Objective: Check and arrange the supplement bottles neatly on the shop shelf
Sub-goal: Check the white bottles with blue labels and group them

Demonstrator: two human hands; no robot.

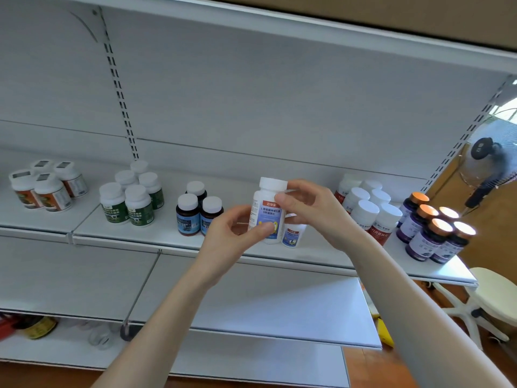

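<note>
1. A white bottle (270, 211) is held upright over the shelf (156, 233), near its front edge.
2. It is pinched low on the label by the left hand (232, 233) and near the cap by the right hand (305, 211).
3. A smaller bottle (292, 233) is stood just behind the right fingers.
4. Bare shelf is left on both sides of the fingers, between the brown bottles (195, 214) and the red-labelled bottles (369, 217).
</note>
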